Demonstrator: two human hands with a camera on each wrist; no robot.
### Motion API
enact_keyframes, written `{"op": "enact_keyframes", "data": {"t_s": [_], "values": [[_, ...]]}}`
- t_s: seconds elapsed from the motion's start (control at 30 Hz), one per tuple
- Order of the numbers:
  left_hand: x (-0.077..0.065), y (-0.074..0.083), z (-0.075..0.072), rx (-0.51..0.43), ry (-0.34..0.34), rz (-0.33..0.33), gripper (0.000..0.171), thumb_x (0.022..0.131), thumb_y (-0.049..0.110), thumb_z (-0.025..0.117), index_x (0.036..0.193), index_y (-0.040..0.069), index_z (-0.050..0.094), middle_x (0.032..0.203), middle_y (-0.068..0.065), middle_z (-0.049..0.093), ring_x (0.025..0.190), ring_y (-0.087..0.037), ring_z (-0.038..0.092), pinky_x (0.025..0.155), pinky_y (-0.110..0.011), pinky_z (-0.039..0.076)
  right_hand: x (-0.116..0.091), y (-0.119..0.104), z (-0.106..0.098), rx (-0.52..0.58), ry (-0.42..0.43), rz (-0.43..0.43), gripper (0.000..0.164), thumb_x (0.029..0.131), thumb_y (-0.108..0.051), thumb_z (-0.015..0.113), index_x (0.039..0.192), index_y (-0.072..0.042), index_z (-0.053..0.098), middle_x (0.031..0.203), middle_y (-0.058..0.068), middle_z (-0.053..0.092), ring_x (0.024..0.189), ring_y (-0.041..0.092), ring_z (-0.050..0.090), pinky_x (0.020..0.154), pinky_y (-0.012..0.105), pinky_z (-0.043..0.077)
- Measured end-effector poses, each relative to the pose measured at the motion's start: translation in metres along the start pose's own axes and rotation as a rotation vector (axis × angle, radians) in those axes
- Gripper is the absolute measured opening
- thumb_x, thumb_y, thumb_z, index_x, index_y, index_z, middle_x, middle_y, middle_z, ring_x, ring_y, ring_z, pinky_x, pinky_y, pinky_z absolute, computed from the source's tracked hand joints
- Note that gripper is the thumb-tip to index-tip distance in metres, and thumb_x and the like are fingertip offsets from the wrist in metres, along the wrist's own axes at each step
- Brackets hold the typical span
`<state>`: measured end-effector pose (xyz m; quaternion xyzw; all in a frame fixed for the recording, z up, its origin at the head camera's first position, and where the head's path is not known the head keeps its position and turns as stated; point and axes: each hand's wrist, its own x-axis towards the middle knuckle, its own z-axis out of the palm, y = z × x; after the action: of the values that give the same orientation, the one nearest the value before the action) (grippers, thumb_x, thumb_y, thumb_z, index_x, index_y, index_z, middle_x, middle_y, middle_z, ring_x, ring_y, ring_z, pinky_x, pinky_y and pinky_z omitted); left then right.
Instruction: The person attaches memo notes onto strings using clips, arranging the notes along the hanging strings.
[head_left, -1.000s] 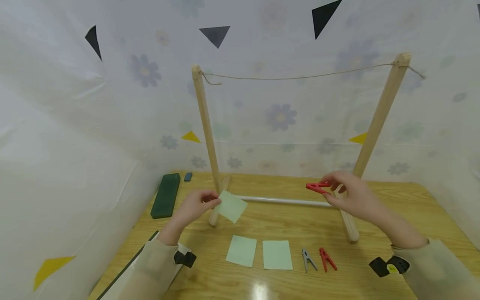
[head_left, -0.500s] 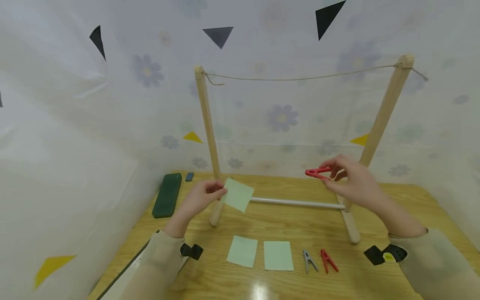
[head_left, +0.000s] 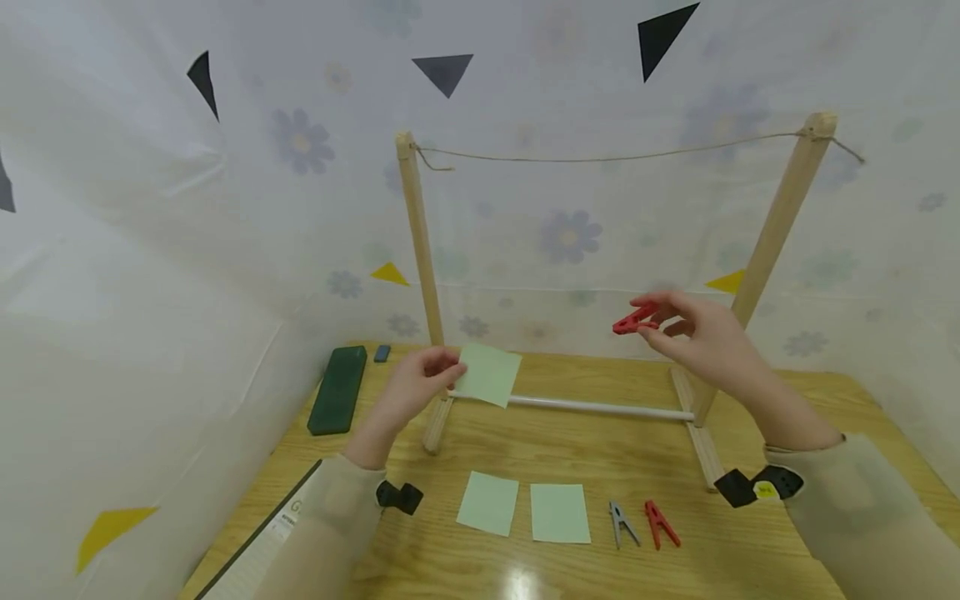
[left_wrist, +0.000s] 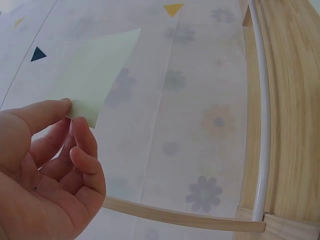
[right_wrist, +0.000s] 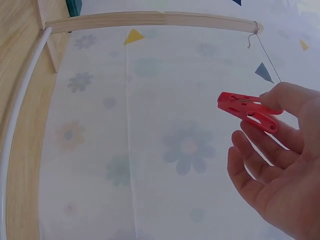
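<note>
On the table (head_left: pixel 423 542) stands a wooden frame (head_left: pixel 785 200). Near its left post (head_left: pixel 422 242), the left hand's (head_left: pixel 414 390) fingers pinch a green paper square (head_left: pixel 491 375), likely light and easily creased, best held by an edge. The right hand's (head_left: pixel 708 337) fingers clamp a red clothespin (head_left: pixel 627 323), probably springy, by its handles.

Two paper squares (head_left: pixel 488 503) lie side by side on the table (head_left: pixel 570 450), with two clothespins (head_left: pixel 654 513) just to their right. Behind them stands the frame (head_left: pixel 782 217), a string (head_left: pixel 570 159) between its posts (head_left: pixel 420 242); left of it lies a case (head_left: pixel 337 392).
</note>
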<state>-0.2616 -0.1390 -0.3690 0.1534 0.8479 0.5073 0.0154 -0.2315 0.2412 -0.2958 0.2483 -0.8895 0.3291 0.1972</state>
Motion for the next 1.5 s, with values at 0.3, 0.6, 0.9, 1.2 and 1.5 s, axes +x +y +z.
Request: {"op": "enact_keyframes", "data": {"t_s": [0.3, 0.6, 0.9, 1.2, 1.5], "values": [[0.004, 0.006, -0.001, -0.038, 0.066, -0.001, 0.025, 0.098, 0.024, 0.064, 0.116, 0.008, 0.068, 0.098, -0.009, 0.069, 0.082, -0.018, 0.062, 0.073, -0.030, 0.052, 0.011, -0.005, -0.006, 0.106, 0.022, 0.101, 0.044, 0.090, -0.007, 0.072, 0.131, -0.006, 0.056, 0.102, 0.001, 0.067, 0.087, -0.007, 0.057, 0.074, 0.008, 0.049], [0.010, 0.016, -0.004, -0.064, 0.127, -0.029, 0.027, 0.097, 0.026, 0.065, 0.117, 0.008, 0.068, 0.104, -0.010, 0.069, 0.089, -0.021, 0.064, 0.086, -0.041, 0.054, 0.028, -0.013, -0.016, 0.180, 0.023, 0.151, 0.038, 0.093, -0.013, 0.070, 0.129, -0.006, 0.059, 0.096, -0.022, 0.062, 0.089, -0.002, 0.059, 0.077, 0.007, 0.049], [0.021, 0.037, -0.012, -0.053, 0.135, 0.024, 0.026, 0.099, 0.025, 0.062, 0.116, 0.006, 0.066, 0.105, -0.012, 0.068, 0.092, -0.026, 0.063, 0.085, -0.038, 0.053, 0.051, -0.024, -0.026, 0.160, 0.029, 0.241, 0.040, 0.094, -0.031, 0.069, 0.131, -0.017, 0.063, 0.099, -0.017, 0.065, 0.092, 0.002, 0.062, 0.074, 0.014, 0.051], [0.039, 0.065, -0.018, -0.042, 0.162, 0.035, 0.028, 0.098, 0.027, 0.063, 0.117, 0.007, 0.066, 0.109, -0.012, 0.068, 0.097, -0.026, 0.063, 0.091, -0.046, 0.051, 0.078, -0.040, -0.035, 0.189, 0.086, 0.238, 0.044, 0.092, -0.034, 0.070, 0.131, -0.016, 0.063, 0.098, -0.017, 0.065, 0.081, 0.006, 0.061, 0.069, 0.018, 0.049], [0.061, 0.090, -0.019, -0.035, 0.197, 0.069, 0.030, 0.098, 0.028, 0.064, 0.120, 0.008, 0.067, 0.115, -0.011, 0.069, 0.105, -0.025, 0.063, 0.092, -0.040, 0.052, 0.098, -0.051, -0.050, 0.181, 0.090, 0.224, 0.045, 0.092, -0.035, 0.070, 0.130, -0.013, 0.063, 0.097, -0.018, 0.067, 0.076, 0.010, 0.059, 0.067, 0.019, 0.046]]}}
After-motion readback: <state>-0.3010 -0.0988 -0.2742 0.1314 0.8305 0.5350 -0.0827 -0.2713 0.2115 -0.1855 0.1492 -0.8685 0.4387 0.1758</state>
